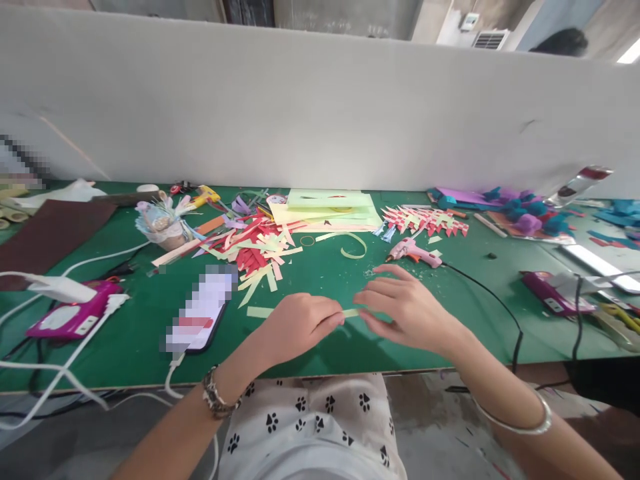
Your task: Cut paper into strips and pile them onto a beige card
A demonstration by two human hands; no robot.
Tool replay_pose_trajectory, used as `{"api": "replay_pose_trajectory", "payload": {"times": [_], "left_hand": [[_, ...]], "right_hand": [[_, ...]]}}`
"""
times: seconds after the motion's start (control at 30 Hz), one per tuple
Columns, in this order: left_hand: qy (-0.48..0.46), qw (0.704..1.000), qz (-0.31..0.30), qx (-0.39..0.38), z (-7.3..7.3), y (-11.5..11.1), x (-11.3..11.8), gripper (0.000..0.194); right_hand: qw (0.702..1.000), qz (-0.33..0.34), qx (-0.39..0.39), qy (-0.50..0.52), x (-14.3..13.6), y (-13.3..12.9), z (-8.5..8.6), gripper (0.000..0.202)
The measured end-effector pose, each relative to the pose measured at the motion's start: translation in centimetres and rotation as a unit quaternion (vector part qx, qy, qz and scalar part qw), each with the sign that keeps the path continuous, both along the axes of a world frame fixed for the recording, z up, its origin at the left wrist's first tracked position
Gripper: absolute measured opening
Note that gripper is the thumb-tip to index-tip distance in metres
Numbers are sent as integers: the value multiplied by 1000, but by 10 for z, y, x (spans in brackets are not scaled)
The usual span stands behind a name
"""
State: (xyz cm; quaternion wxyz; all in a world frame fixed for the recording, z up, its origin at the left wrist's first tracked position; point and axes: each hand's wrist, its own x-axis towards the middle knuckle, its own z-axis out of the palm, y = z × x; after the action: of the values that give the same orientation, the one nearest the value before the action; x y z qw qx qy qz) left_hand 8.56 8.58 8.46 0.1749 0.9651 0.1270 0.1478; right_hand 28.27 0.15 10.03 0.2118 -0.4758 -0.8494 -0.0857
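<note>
Behind a green tabletop [145, 297], a grey partition [320, 113] is standing. Near the front edge, the left hand [299, 327] is pinching 1 pale green paper strip [259, 312], its long axis running left to right, roughly parallel to that edge. The right hand [407, 310] is curving its fingers about the right end; whether they are gripping, I cannot tell. Farther out, 1 pink glue gun [414, 253] is pointing left.

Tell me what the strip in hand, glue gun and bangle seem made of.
Held pale green strip: probably matte paper, being thin and flat. Pink glue gun: seemingly smooth plastic, given its opaque shell. Bangle: likely polished metal, from its silvery shine.
</note>
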Motion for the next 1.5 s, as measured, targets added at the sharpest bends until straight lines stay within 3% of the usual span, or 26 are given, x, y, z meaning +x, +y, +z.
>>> {"api": "replay_pose_trajectory", "payload": {"times": [0.17, 0.33, 0.7, 0.83, 0.9, 0.97, 1.03, 1.2, 1.33, 1.5], "left_hand": [[-7, 993, 40, -110, 1, -4, 6, 36], [11, 983, 35, -182, 8, -4, 5, 33], [51, 986, 78, -137, 22, 16, -35, 35], [58, 990, 79, -101, 24, 13, -38, 34], [61, 993, 61, -83, 23, 9, -33, 34], [64, 995, 48, -64, 21, 5, -28, 36], [64, 996, 45, -36, 18, 3, -24, 40], [-5, 992, 42, 117, 7, -3, -17, 26], [-51, 964, 11, 262, -6, -8, -8, 28], [-103, 939, 9, 328, -17, -5, -12, 29]], "right_hand": [[1000, 7, 21, 13, -19, 10, -6, 23], [999, -14, 3, 52, -11, 12, -14, 17], [983, -140, -59, 107, 50, -7, -19, 17], [970, -225, 16, 87, 57, -10, -11, 16], [978, -184, 35, 87, 42, -10, -1, 15], [994, -94, -7, 52, 20, -10, 8, 16], [997, -51, -57, 14, 0, -8, 11, 17], [988, -44, -149, 2, -19, -1, 0, 34], [984, -28, -174, 29, -23, 1, -6, 34], [966, -7, -241, 92, -21, 0, -5, 31]]}}
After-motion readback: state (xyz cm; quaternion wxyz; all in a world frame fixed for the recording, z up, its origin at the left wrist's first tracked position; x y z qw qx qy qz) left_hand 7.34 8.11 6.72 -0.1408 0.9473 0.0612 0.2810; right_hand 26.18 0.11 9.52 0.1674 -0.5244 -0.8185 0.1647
